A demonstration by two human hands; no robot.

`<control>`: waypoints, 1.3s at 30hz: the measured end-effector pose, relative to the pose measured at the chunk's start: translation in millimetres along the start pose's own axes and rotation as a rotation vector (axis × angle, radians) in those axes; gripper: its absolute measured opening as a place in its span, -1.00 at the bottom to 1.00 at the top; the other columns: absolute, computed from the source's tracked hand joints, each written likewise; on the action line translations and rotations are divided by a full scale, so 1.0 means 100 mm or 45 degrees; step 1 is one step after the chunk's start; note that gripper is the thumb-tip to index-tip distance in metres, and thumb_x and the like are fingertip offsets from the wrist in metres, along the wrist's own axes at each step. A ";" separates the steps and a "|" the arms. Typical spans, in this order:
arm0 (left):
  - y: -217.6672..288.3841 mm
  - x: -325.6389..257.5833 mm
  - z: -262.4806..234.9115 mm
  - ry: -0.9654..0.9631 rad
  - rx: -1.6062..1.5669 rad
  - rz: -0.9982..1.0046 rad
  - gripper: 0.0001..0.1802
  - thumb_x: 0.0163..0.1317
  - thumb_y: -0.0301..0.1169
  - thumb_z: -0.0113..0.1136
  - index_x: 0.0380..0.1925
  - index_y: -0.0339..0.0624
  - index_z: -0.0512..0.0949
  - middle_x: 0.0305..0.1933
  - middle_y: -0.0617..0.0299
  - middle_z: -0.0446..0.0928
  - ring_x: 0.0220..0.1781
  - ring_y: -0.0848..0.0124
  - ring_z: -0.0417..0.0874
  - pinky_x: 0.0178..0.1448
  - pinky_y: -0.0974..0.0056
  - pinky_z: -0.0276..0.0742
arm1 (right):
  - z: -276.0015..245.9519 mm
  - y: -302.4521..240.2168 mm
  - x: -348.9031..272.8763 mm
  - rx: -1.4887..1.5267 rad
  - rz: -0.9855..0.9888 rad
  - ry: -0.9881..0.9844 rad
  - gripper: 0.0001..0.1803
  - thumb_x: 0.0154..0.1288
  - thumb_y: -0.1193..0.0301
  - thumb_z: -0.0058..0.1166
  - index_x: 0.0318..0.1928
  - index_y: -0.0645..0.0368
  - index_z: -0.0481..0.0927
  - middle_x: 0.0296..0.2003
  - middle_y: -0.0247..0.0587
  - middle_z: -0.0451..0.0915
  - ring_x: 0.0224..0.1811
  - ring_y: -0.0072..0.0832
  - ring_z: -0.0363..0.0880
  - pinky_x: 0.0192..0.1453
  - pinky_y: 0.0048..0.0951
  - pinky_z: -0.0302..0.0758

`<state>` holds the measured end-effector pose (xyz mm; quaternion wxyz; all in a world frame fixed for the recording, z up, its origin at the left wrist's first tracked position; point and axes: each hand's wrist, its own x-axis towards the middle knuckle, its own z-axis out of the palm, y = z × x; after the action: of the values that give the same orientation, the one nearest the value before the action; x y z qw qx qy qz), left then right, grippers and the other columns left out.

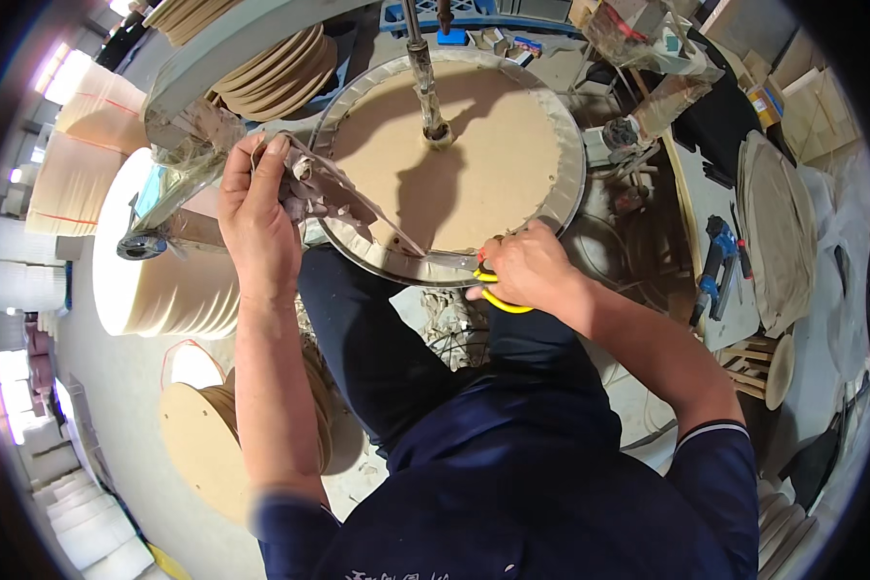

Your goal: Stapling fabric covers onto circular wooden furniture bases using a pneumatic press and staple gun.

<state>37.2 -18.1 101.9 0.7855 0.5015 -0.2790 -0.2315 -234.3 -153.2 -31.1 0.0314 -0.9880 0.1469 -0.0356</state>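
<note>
In the head view, a round brown disc [464, 155] with a silvery rim band lies flat on a stand, a metal spindle [425, 77] rising from its middle. The right hand [527, 271] is closed around yellow-handled scissors [488, 288] at the disc's near edge, right of its lowest point; the blades seem to sit at the rim band, though the hand hides most of them. The left hand [259, 208] is up by the disc's left edge, fingers pinched shut on a bunch of thin grey trimmed strip [343, 198]. From that hand the strip runs in a taut slanting line across the disc's near-left part to the near edge, just beside the scissors.

Around the stand: a tall pile of pale round discs [169, 280] left of the left forearm, further stacks of brown discs [280, 68] at the far left corner of the scene, and a flat brown disc [203, 440] on the floor below the left elbow. To the right, well apart from the hands, a blue power drill [717, 266] rests on a cluttered bench.
</note>
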 end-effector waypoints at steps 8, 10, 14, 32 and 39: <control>0.17 0.08 -0.20 -0.014 -0.069 0.084 -0.82 0.59 -0.46 0.17 0.08 -0.21 0.65 -0.07 0.29 0.72 -0.12 0.51 0.73 -0.05 0.36 0.67 | -0.02 -0.18 0.13 0.045 0.057 -0.045 -0.27 0.23 -0.41 0.22 -0.21 0.07 0.76 -0.48 -0.16 0.78 -0.38 -0.24 0.83 -0.16 -0.17 0.65; 0.22 0.04 -0.29 0.036 -0.052 0.102 -0.81 0.59 -0.46 0.17 0.09 -0.23 0.65 -0.08 0.28 0.71 -0.11 0.50 0.73 -0.03 0.37 0.66 | 0.00 -0.25 0.22 0.099 0.082 -0.157 -0.27 0.24 -0.41 0.22 -0.21 0.06 0.75 -0.48 -0.15 0.77 -0.37 -0.22 0.83 -0.17 -0.15 0.65; 0.35 0.02 -0.45 0.379 0.163 0.364 -0.86 0.60 -0.45 0.19 0.03 -0.17 0.65 -0.10 0.28 0.70 -0.15 0.56 0.72 -0.10 0.44 0.66 | -0.01 -0.31 0.18 0.230 0.150 -0.165 -0.29 0.28 -0.37 0.22 -0.17 0.09 0.77 -0.43 -0.16 0.79 -0.33 -0.18 0.83 -0.19 -0.15 0.67; -0.01 -1.29 -1.64 0.694 0.516 -0.009 -0.51 0.50 -0.46 0.25 0.39 -0.22 0.50 -0.01 0.24 0.59 -0.11 0.51 0.63 0.00 0.29 0.74 | -0.07 -0.34 -0.41 0.447 0.272 0.324 -0.40 0.26 -0.27 0.36 -0.23 0.05 0.65 -0.57 -0.21 0.66 -0.49 -0.15 0.71 -0.29 -0.14 0.56; -0.71 -1.22 -0.46 -0.407 1.244 -0.110 -0.67 0.40 -0.41 0.44 0.12 -0.22 0.67 -0.30 0.24 0.56 -0.25 0.45 0.54 -0.11 0.24 0.55 | -0.35 -0.55 -0.34 0.564 0.114 0.404 -0.37 0.15 -0.25 0.46 -0.30 0.07 0.58 -0.56 -0.30 0.62 -0.50 -0.25 0.68 -0.27 -0.25 0.47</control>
<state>-28.2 63.2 -4.1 0.3969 0.7793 -0.4502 -0.1803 -253.2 -92.8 5.5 0.2247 -0.9316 0.1823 -0.2199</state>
